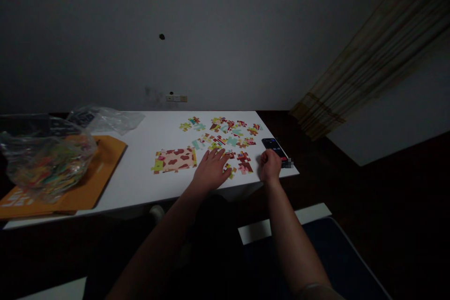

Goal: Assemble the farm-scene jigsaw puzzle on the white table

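Note:
My left hand (211, 168) lies flat near the front edge of the white table, fingers spread over loose jigsaw pieces. Left of it is a joined section of puzzle (176, 159), pink with brown patches and a yellow-green border. Some pieces are partly covered by my fingers; a pink and brown piece (245, 168) lies to the right of them. My right hand (270, 165) is curled into a fist at the table's right side, with nothing visible in it. Just behind the fist, and partly hidden by it, lies a phone (272, 143) with its screen lit.
Several loose puzzle pieces (232, 141) are scattered toward the back. At the left, a clear bag of colourful pieces (52, 168) rests on an orange folder or box (112, 150). Crumpled clear plastic (112, 119) lies behind it. A wall (225, 56) stands beyond the table (140, 183).

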{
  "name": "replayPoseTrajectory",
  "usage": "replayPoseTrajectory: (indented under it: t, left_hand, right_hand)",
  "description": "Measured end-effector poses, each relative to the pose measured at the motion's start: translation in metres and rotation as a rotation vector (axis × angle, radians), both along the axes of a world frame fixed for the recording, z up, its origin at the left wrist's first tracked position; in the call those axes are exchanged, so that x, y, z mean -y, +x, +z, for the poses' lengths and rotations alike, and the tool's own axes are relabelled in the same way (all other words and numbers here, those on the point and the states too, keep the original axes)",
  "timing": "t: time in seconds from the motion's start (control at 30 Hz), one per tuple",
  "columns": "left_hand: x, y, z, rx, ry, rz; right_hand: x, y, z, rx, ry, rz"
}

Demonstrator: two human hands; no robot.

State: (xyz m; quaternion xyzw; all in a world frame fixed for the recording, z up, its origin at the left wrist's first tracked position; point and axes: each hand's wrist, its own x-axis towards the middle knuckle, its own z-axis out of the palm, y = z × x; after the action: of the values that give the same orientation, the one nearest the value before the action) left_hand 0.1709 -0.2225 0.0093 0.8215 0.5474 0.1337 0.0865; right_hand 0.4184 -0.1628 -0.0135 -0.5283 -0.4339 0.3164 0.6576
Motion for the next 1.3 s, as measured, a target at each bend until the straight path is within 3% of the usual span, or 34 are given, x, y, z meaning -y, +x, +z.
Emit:
replayPoseTrajectory:
  t: [0.2, 0.4, 0.53, 0.7, 0.9, 1.13, 1.3]
  left_hand:
    - [-0.001, 0.001, -0.002, 0.002, 0.007, 0.019]
    - [0.0, 0.001, -0.001, 0.0, 0.025, 0.026]
    - [0.0, 0.002, -0.001, 0.016, 0.038, 0.035]
    - [0.0, 0.001, -0.001, 0.015, 0.035, 0.035]
    - [-0.001, 0.001, -0.001, 0.013, 0.027, 0.032]
    - [-0.002, 0.002, 0.002, 0.016, 0.039, 0.039]
    - [-0.005, 0.002, 0.0, -0.001, 0.044, 0.03]
  right_hand:
    - [0.0, 0.004, -0.004, 0.087, -0.009, 0.024]
    - [0.004, -0.012, -0.002, 0.854, -0.032, 0.181]
    - [0.009, -0.021, 0.001, 1.157, -0.06, 0.232]
    - [0.013, -0.015, 0.005, 1.07, -0.027, 0.281]
    - [0.016, -0.013, 0.006, 0.986, -0.024, 0.215]
    - [0.026, -0.034, 0.022, 1.32, -0.075, 0.208]
    - [0.032, -0.043, 0.032, 1.439, -0.118, 0.203]
